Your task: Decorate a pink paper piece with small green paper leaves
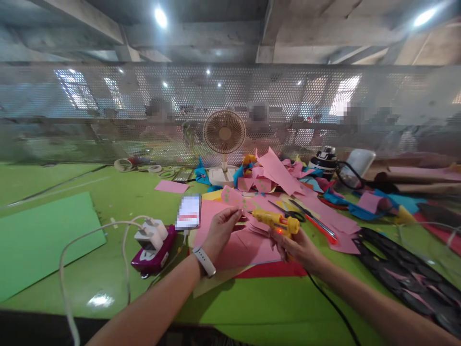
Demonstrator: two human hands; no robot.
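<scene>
My right hand (pixel 293 247) is wrapped round a yellow hot glue gun (pixel 273 221) with a lit red light, and its nozzle points left. Just left of the nozzle, my left hand (pixel 225 228) is closed in a pinch; whatever lies between the fingertips is too small to make out. Beneath both hands lie pink paper sheets (pixel 230 250), with a red sheet (pixel 273 270) showing at their front edge. Beyond the glue gun are scissors (pixel 288 211) with dark handles and a red utility knife (pixel 324 228).
A phone (pixel 188 211) and a purple power strip (pixel 154 254) with white chargers and cables stand on the left, near a green sheet (pixel 46 240). A small fan (pixel 224 137) and paper scraps (pixel 277 168) are behind. A black compartment tray (pixel 406 274) lies right.
</scene>
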